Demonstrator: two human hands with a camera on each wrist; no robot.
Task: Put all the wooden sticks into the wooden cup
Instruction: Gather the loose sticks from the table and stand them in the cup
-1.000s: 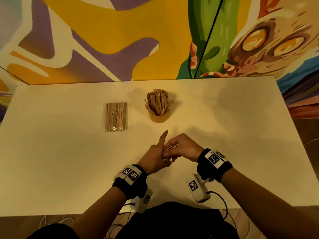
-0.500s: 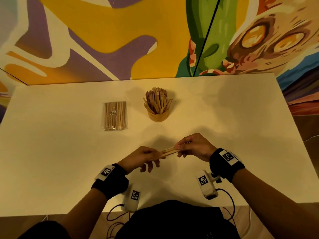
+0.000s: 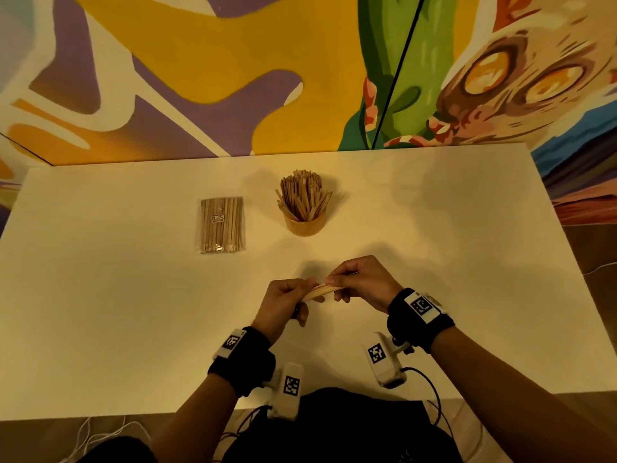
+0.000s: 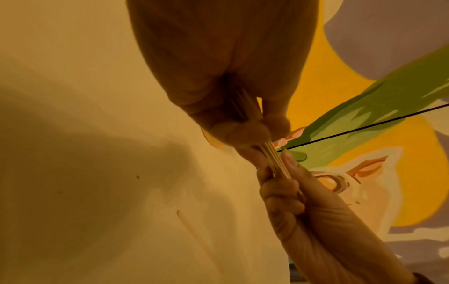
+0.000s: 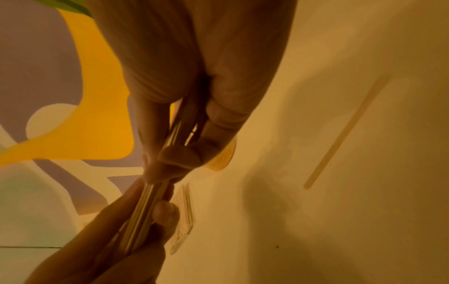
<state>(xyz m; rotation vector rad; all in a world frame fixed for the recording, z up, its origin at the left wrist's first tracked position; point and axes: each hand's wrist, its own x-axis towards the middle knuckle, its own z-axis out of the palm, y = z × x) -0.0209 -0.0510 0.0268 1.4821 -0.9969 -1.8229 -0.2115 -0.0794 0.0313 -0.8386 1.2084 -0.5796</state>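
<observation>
A round wooden cup (image 3: 305, 223) stands at mid-table, packed with several upright wooden sticks (image 3: 302, 198). Nearer to me, both hands hold one small bundle of sticks (image 3: 322, 290) level above the table. My left hand (image 3: 309, 289) pinches its left end and my right hand (image 3: 334, 282) pinches its right end. The wrist views show the bundle (image 4: 274, 159) (image 5: 150, 203) edge-on between thumbs and fingers. One loose stick (image 4: 199, 240) (image 5: 345, 132) lies flat on the table under the hands; the head view hides it.
A sealed clear packet of sticks (image 3: 222, 225) lies flat to the left of the cup. The white table (image 3: 117, 312) reaches back to a painted wall. Cables hang off the near edge by my body.
My left hand has swung right and closed on the bundle's left end. The two hands now sit closer together, a little farther from me.
</observation>
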